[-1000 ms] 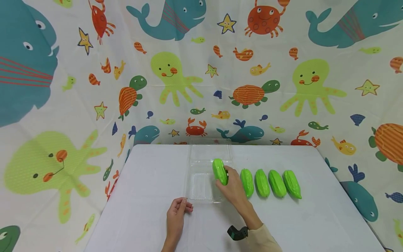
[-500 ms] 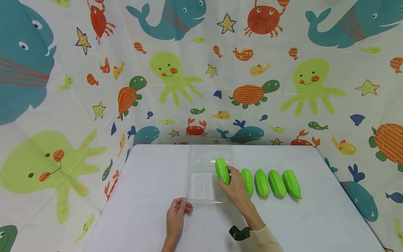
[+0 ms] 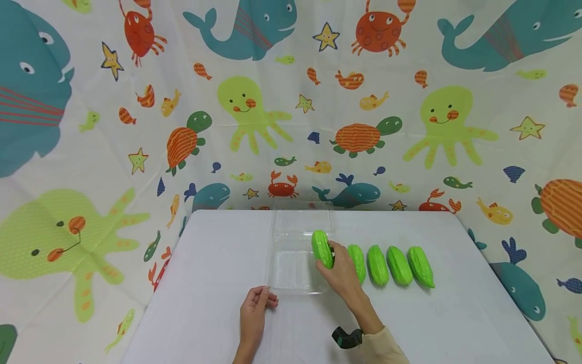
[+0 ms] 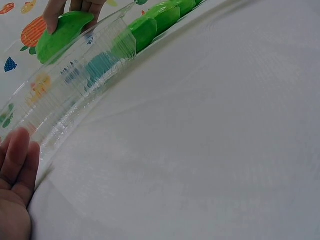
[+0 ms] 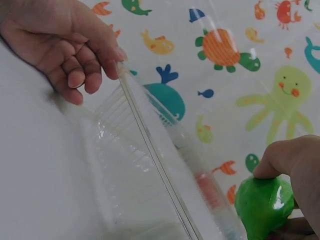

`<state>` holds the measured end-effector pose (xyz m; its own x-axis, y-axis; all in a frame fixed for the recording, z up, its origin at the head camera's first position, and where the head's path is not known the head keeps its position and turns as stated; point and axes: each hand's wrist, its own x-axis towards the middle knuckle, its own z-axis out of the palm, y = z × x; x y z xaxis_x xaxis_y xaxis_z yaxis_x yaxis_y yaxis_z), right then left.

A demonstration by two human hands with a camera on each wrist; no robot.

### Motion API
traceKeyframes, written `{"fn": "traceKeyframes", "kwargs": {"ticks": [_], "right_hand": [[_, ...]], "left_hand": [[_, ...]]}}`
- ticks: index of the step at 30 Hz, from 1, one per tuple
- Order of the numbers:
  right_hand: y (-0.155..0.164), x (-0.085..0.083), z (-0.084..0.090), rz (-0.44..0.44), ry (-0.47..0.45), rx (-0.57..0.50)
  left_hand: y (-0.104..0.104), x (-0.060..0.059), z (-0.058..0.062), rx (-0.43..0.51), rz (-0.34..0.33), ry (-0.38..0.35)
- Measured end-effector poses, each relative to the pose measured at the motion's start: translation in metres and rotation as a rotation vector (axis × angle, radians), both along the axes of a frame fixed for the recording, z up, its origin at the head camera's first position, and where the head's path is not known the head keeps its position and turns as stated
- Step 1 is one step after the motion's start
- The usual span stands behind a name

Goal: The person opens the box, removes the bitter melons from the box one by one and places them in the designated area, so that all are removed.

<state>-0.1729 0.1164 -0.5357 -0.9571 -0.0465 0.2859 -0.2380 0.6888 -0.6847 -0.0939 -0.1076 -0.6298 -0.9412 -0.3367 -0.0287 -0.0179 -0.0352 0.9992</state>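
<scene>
Right hand (image 3: 342, 272): grips ridged green plastic gourd (image 3: 322, 248) at frame centre, above clear plastic tray (image 3: 291, 275).
Left hand (image 3: 255, 309): curled fingers touching tray's near-left corner.
Row: four green gourds (image 3: 389, 265) right of centre.

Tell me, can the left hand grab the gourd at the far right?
Probably not easily. The left hand rests at the box's near left corner, while that gourd lies past three others and the right hand, which holds one gourd.

There were five green toy gourds: one (image 3: 322, 248) was held up at the one clear plastic tray (image 3: 291, 275), and four (image 3: 393, 265) lay in a row on the one white bench (image 3: 218, 263). Two hands showed.
</scene>
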Motion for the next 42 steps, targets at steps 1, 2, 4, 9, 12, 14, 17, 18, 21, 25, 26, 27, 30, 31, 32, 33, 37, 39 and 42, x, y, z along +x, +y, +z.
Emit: {"fn": "traceKeyframes", "kwargs": {"ticks": [1, 2, 4, 9, 12, 14, 17, 18, 21, 25, 26, 27, 30, 31, 32, 33, 37, 39, 42], "right_hand": [[0.0, 0.0, 0.0, 0.001, 0.002, -0.002], [0.0, 0.0, -0.001, 0.001, 0.003, -0.003], [0.0, 0.0, -0.001, 0.0, 0.005, -0.005], [0.001, 0.0, -0.001, 0.001, 0.007, -0.01], [0.002, 0.001, 0.0, 0.006, -0.002, -0.004], [0.002, 0.002, 0.001, 0.009, -0.011, -0.007], [0.003, 0.003, 0.003, 0.008, -0.023, -0.012], [0.003, 0.004, 0.004, 0.007, -0.028, -0.016], [0.004, 0.004, 0.006, -0.002, -0.038, -0.018], [0.005, 0.004, 0.007, -0.016, -0.042, -0.009], [0.005, 0.003, 0.007, -0.019, -0.041, -0.004], [0.006, 0.003, 0.008, -0.022, -0.039, -0.001], [0.008, 0.003, 0.008, -0.029, -0.034, -0.001], [0.009, 0.002, 0.009, -0.032, -0.031, -0.001], [0.009, 0.002, 0.009, -0.035, -0.029, 0.003], [0.01, 0.002, 0.009, -0.037, -0.026, 0.002], [0.013, 0.002, 0.01, -0.045, -0.015, 0.009], [0.015, 0.002, 0.01, -0.048, -0.006, 0.005], [0.018, 0.003, 0.012, -0.055, 0.001, 0.005]], "left_hand": [[0.0, 0.0, 0.0, -0.002, 0.0, -0.001], [0.0, 0.0, 0.0, -0.003, 0.001, -0.003], [0.0, 0.0, 0.0, 0.001, 0.002, 0.0], [0.0, 0.0, 0.002, 0.003, 0.004, 0.002], [0.0, 0.0, 0.002, -0.007, 0.005, -0.003], [0.0, 0.001, 0.002, -0.011, 0.005, -0.006], [0.001, 0.001, 0.003, 0.002, 0.002, 0.002], [0.001, 0.001, 0.003, 0.006, 0.001, 0.005], [0.001, 0.002, 0.004, 0.019, 0.0, 0.014], [0.001, 0.002, 0.005, 0.029, -0.001, 0.018], [0.001, 0.002, 0.004, 0.03, 0.0, 0.018], [0.0, 0.002, 0.004, 0.03, 0.0, 0.018], [0.0, 0.002, 0.003, 0.026, 0.0, 0.015], [0.0, 0.001, 0.003, 0.025, 0.001, 0.015], [0.0, 0.001, 0.002, 0.024, 0.001, 0.015], [0.0, 0.001, 0.002, 0.023, 0.001, 0.015], [0.0, 0.002, 0.002, 0.023, -0.001, 0.023], [0.0, 0.002, 0.003, 0.023, -0.003, 0.024], [0.0, 0.002, 0.002, 0.023, -0.002, 0.021]]}}
